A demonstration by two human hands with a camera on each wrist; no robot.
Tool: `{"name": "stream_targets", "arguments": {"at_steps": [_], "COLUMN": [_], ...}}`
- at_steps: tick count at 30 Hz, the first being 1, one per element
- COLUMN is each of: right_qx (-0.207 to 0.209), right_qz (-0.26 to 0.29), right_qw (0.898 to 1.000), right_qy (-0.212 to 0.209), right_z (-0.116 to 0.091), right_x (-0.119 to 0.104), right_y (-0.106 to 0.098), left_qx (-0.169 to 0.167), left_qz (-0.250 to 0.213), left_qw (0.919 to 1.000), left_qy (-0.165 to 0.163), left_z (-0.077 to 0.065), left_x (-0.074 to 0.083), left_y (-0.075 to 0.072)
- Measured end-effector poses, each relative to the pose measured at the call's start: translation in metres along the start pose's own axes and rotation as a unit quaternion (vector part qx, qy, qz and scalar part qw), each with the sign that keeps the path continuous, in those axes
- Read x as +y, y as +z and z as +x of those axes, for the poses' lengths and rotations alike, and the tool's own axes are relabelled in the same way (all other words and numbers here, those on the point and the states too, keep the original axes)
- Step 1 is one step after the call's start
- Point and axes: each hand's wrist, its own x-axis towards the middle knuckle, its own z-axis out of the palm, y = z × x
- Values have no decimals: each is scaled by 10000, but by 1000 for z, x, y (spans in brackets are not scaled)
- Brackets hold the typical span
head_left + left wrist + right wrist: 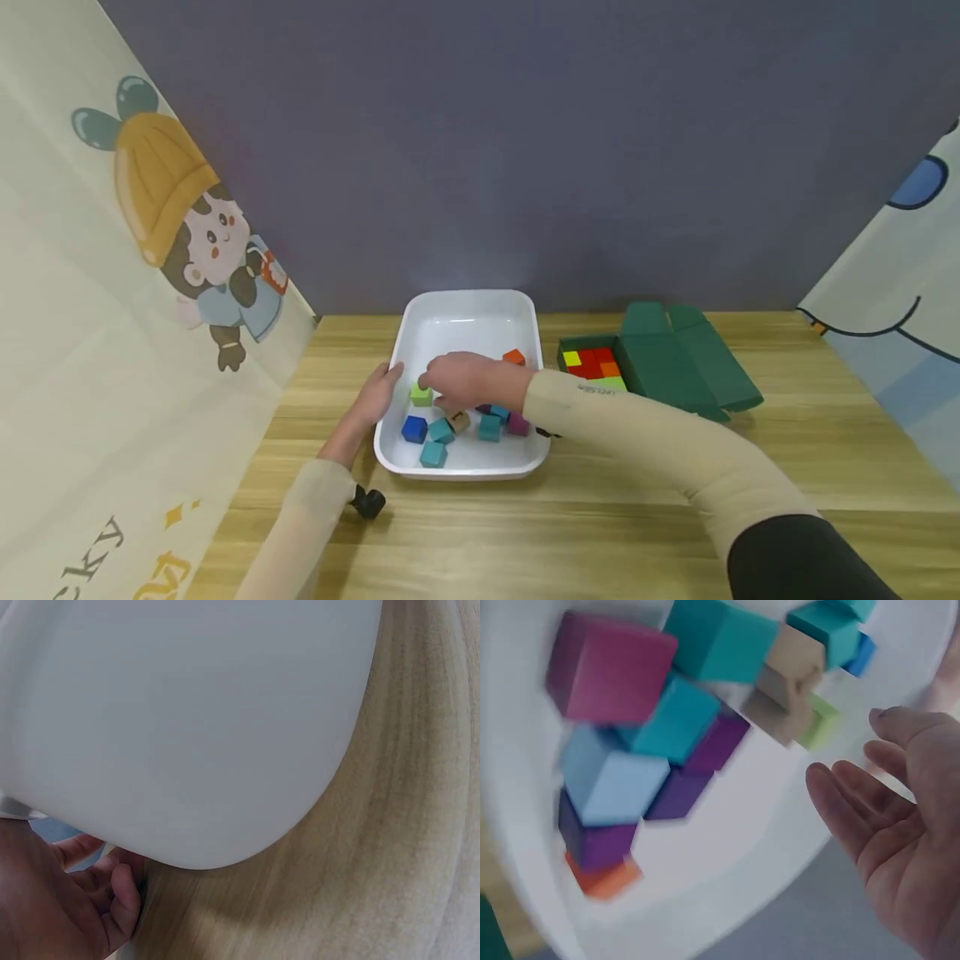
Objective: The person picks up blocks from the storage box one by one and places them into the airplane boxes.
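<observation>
A white tray [472, 321] with several coloured wooden cubes stands on the table. At its left side my left hand [377, 392] grips the rim, thumb on top; in the left wrist view its fingers [126, 900] curl beside the tray's outer wall [195, 735]. Over the tray, my right hand [461, 377] reaches toward a light green cube [422, 395]. The right wrist view shows that hand's fingers [840, 802] spread and holding nothing, short of the green cube [821, 724]. Nearby lie a blue cube [414, 429], teal cubes [432, 454] and a tan cube [458, 421].
Right of the tray is a green box [628, 367] with its lid folded out to the right. Red, orange, yellow and light green cubes [588, 367] sit packed inside. A dark wall stands behind the table [600, 517], with printed cloths on both sides.
</observation>
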Motion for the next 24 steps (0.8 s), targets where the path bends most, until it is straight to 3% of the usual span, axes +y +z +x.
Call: {"name": "stream_targets", "arguments": {"at_steps": [10,24], "right_qx": [118,15], "right_qz": [-328,-395], "right_qw": [9993,9992], "right_qy": [148,-103], "right_z": [40,49], "right_x": [5,2], "right_y": [25,26], "left_qx": [-26,-20], "left_qz": [36,-42], "left_qw": [10000,10000], "left_qy": [47,34], "left_z": [0,0], "left_x": [0,1], "left_y": [-1,-1]}}
